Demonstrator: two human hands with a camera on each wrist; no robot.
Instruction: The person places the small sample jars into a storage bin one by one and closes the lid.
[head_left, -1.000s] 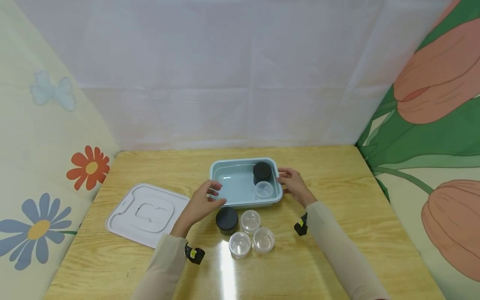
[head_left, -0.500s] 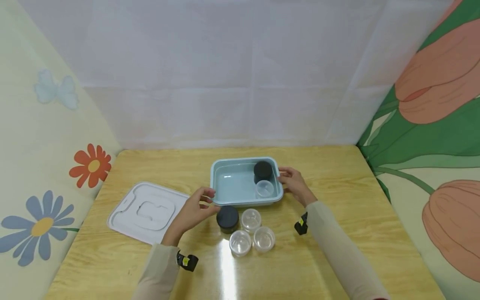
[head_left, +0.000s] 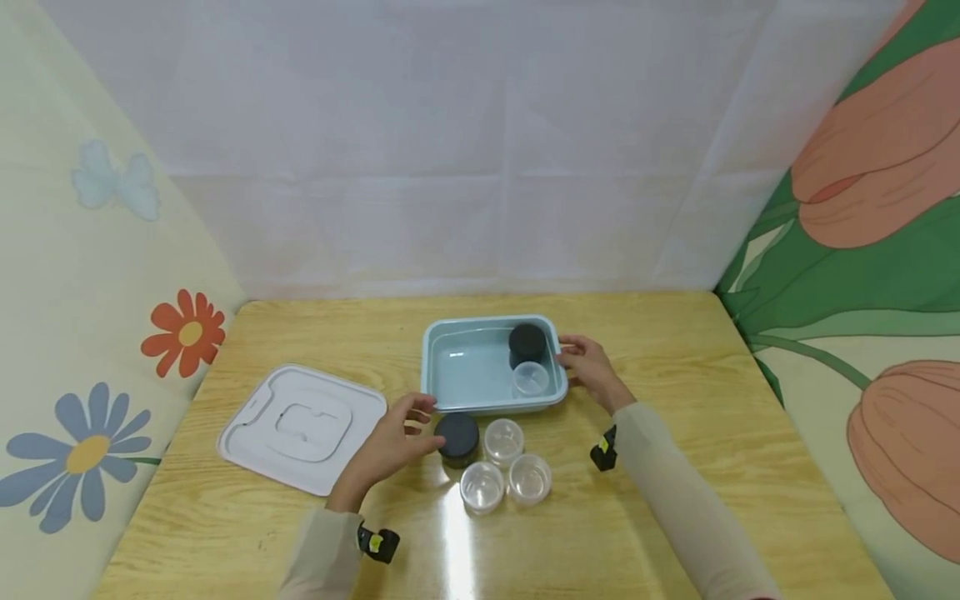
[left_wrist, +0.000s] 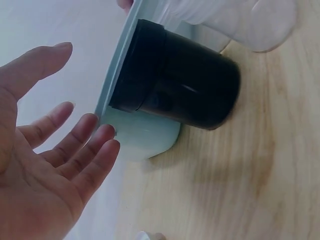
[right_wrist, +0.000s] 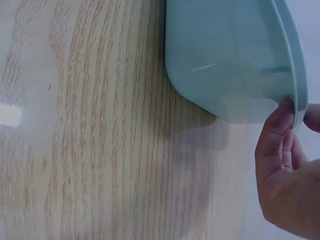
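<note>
A light-blue plastic food box (head_left: pixel 468 375) stands in the middle of the table. My right hand (head_left: pixel 591 368) pinches its right rim, thumb on one side and fingertips (right_wrist: pixel 280 117) on the other in the right wrist view. Inside, at the right end, are a black jar (head_left: pixel 527 342) and a clear cup (head_left: pixel 531 380). Just in front of the box stands another black jar (head_left: pixel 457 437), upright. Next to that jar my left hand (head_left: pixel 392 443) hovers with spread fingers, thumb tip at the lid's left edge in the head view. In the left wrist view its palm holds nothing.
Three clear plastic cups (head_left: pixel 482 487) are grouped in front of the box, right of the front jar. A white lid (head_left: pixel 315 433) lies flat to the left, close to the left forearm. White cloth hangs behind the table, with flowered cloth at both sides.
My left hand has drawn back from over the box's front left corner, leftward and nearer the body, to beside the front black jar. The right hand stays at the rim.
</note>
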